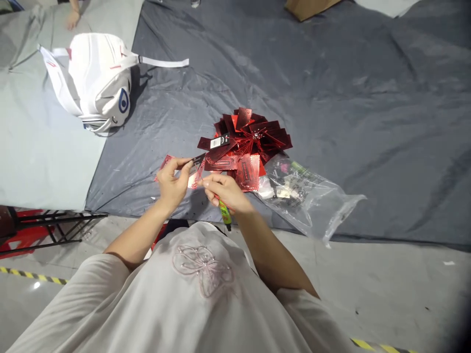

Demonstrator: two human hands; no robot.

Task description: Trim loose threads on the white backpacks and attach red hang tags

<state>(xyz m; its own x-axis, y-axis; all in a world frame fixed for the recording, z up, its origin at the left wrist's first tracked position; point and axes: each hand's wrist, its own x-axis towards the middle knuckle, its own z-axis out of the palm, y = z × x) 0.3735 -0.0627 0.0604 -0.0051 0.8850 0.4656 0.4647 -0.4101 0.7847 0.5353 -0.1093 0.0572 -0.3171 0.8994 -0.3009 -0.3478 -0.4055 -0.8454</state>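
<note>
Left hand (172,182) is pinched on a red foil tag (196,172), right hand (225,192) clamped round a green pen (224,214); I'd hold that tag flat and taut before the pen touches it.

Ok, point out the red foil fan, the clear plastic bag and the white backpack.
red foil fan (250,139), head view, centre of the folds.
clear plastic bag (316,201), head view, its crinkled middle.
white backpack (97,78), head view, its front panel.

**Foil, film and cloth**

The red tags (246,142) fanned on the table are glossy, mirror-like foil card, some bearing matt white paper labels. The clear plastic bag (309,196) beside them is thin, crinkled, shiny film. The dark grey table cover (349,98) looks like smooth, faintly sheened sheeting with creases. The white backpack (99,81) is matt fabric with woven straps.
</note>
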